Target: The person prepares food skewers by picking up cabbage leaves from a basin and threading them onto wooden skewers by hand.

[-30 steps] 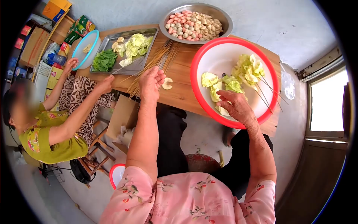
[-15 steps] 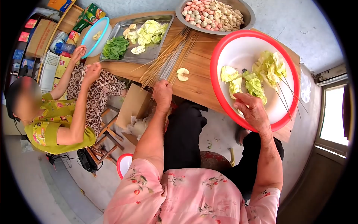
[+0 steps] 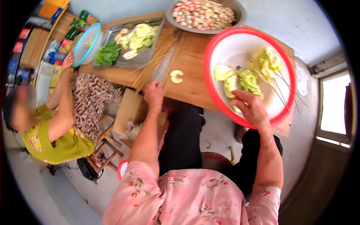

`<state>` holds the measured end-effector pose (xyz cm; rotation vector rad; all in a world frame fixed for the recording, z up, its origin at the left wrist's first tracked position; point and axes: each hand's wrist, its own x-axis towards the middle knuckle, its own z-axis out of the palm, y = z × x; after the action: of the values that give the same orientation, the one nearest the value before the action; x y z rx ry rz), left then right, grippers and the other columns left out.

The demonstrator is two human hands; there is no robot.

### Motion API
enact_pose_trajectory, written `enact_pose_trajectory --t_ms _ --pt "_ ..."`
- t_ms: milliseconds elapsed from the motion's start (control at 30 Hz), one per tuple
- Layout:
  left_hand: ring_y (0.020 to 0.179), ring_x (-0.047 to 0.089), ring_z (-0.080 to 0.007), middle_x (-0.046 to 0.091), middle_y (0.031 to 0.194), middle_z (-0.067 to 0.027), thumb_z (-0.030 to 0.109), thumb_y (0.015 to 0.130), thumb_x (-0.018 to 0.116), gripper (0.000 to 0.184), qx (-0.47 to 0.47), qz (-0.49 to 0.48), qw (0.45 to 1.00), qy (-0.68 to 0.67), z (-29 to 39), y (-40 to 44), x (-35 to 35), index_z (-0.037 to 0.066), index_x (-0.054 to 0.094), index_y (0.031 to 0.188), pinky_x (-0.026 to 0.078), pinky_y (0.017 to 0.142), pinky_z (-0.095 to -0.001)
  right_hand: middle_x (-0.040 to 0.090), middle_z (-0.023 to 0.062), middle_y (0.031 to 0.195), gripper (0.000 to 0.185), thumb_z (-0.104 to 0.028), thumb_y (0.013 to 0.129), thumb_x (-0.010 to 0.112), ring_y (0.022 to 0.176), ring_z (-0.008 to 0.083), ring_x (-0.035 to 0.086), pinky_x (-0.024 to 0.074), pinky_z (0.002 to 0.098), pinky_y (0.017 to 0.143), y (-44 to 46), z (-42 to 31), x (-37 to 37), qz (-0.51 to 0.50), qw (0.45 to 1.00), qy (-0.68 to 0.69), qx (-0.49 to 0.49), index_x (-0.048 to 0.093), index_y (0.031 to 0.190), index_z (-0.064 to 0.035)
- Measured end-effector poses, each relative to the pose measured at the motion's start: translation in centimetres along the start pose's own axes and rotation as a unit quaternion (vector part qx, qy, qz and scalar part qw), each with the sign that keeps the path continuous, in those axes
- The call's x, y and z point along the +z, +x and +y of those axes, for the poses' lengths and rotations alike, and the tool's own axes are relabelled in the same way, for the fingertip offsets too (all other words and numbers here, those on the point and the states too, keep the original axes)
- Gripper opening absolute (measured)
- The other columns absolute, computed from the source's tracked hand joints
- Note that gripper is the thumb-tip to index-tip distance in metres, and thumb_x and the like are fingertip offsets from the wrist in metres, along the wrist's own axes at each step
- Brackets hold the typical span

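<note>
At the wooden table's (image 3: 192,56) near edge, the left hand (image 3: 153,93) curls beside the near ends of thin skewers (image 3: 149,70), while the right hand (image 3: 252,108) hangs, fingers bent, over the red-rimmed basin's (image 3: 208,71) near side, pale green leaves (image 3: 248,80) just beyond its fingertips, though whether either hand grips anything cannot be told.
</note>
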<state>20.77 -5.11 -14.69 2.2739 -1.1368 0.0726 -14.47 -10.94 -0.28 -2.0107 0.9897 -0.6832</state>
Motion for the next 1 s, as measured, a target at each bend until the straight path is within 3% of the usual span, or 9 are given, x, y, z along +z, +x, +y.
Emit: enact_pose_trajectory --t_ms 67,100,133,433,500,567,800,900,1000 --pt "0.078 0.061 -0.0359 0.063 0.08 -0.0176 0.022 0.076 0.064 0.018 -0.005 -0.061 0.996 0.061 1.0 0.1 -0.9 0.008 0.066 0.085 0.048 0.068 -0.0427 0.062 0.0187 0.083 0.025 -0.009 0.078 0.066 0.072 0.0299 0.061 0.0474 0.0348 0.066 -0.3 0.4 -0.2 -0.012 0.999 -0.026 -0.017 0.061 0.099 0.0037" --pt "0.082 0.06 -0.0345 0.063 0.087 -0.0125 0.03 0.078 0.061 0.019 -0.007 -0.082 0.992 0.093 0.3 0.1 -0.3 0.015 0.066 0.088 0.048 0.068 -0.0443 0.063 0.0191 0.087 0.027 -0.009 0.079 0.066 0.075 0.0284 0.062 0.0481 0.0338 0.068 -0.3 0.4 -0.2 -0.024 0.999 -0.038 -0.015 0.061 0.102 0.0035" --pt "0.081 0.06 -0.0342 0.062 0.086 -0.0133 0.03 0.077 0.061 0.019 0.016 -0.064 0.993 0.096 0.5 0.0 -0.5 0.015 0.066 0.087 0.048 0.068 -0.0447 0.063 0.0196 0.088 0.026 -0.009 0.079 0.065 0.076 0.0299 0.062 0.0483 0.0342 0.068 -0.4 0.3 -0.2 -0.024 0.999 -0.032 -0.019 0.061 0.102 0.0036" --pt "0.071 0.062 -0.0388 0.064 0.076 -0.0184 0.019 0.077 0.054 0.019 0.047 -0.112 0.971 0.204 3.0 0.2 -1.0 0.003 0.063 0.076 0.05 0.065 -0.0469 0.063 0.0191 0.083 0.025 -0.007 0.077 0.066 0.074 0.0299 0.062 0.0488 0.0341 0.067 -0.9 0.6 0.8 -0.016 0.999 -0.031 -0.035 0.061 0.099 0.0039" --pt "0.071 0.063 -0.0394 0.063 0.075 -0.0224 0.02 0.076 0.054 0.021 0.042 -0.115 0.975 0.186 2.7 0.6 -0.8 0.001 0.063 0.075 0.051 0.067 -0.047 0.062 0.0216 0.084 0.024 -0.012 0.077 0.066 0.077 0.0371 0.059 0.0473 0.0386 0.067 -0.7 0.1 0.6 -0.02 1.0 -0.008 -0.01 0.061 0.096 0.0037" --pt "0.075 0.062 -0.0405 0.064 0.08 -0.0218 0.019 0.077 0.049 0.022 0.024 -0.148 0.971 0.186 2.8 1.0 -0.7 0.004 0.066 0.08 0.05 0.069 -0.0483 0.061 0.0202 0.081 0.025 -0.01 0.077 0.067 0.073 0.0349 0.06 0.0475 0.0372 0.066 -0.5 -0.4 0.3 -0.02 1.0 -0.006 -0.003 0.061 0.097 0.0039" --pt "0.072 0.061 -0.041 0.062 0.076 -0.0251 0.016 0.079 0.049 0.019 0.063 -0.106 0.979 0.16 3.6 0.0 -2.3 0.0 0.059 0.077 0.048 0.066 -0.0507 0.061 0.0185 0.079 0.026 -0.011 0.077 0.067 0.071 0.0328 0.06 0.0478 0.0363 0.065 -0.5 -0.6 0.3 -0.025 0.999 -0.009 0.017 0.061 0.098 0.0037" --pt "0.071 0.06 -0.0423 0.062 0.077 -0.0243 0.017 0.08 0.049 0.019 0.011 -0.119 0.984 0.134 4.2 -0.4 -3.9 0.001 0.057 0.077 0.047 0.065 -0.0518 0.062 0.019 0.081 0.025 -0.011 0.078 0.067 0.071 0.0331 0.06 0.0479 0.0363 0.065 -0.4 -0.3 0.2 -0.03 0.999 -0.015 0.017 0.062 0.097 0.0031" --pt "0.07 0.06 -0.0421 0.063 0.077 -0.0216 0.017 0.08 0.051 0.017 0.024 -0.09 0.995 0.03 3.7 -0.6 -5.6 0.002 0.059 0.08 0.046 0.064 -0.0518 0.062 0.0199 0.083 0.025 -0.013 0.078 0.067 0.072 0.0334 0.06 0.0479 0.0364 0.066 -0.5 -0.2 0.2 -0.039 0.999 -0.024 0.019 0.062 0.097 0.0025"
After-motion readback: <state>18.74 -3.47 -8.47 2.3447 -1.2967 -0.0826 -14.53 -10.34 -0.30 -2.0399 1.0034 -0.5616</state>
